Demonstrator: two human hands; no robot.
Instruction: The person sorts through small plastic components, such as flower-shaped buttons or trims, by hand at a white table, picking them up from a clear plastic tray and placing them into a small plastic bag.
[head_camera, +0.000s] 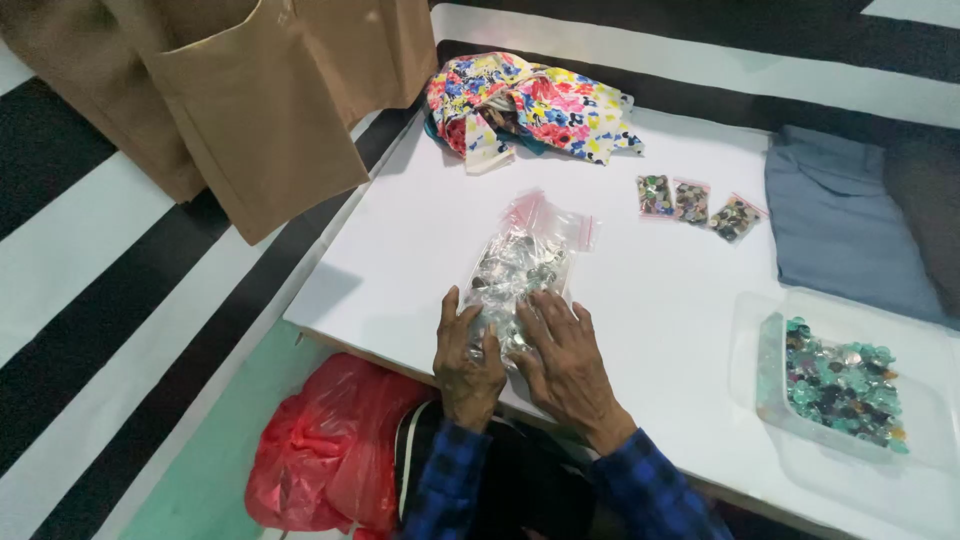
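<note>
both hands, left hand (467, 362) and right hand (566, 362), are lying spread flat on a clear bag (515, 268) on a white board (400, 240) sitting over a black-and-white striped floor (90, 260).

One head-worn view, looking steeply down from close above

It faces a white board (640, 300) filling the centre and right of the frame; striped floor shows at left, the wearer's forearms at the lower edge.
</note>
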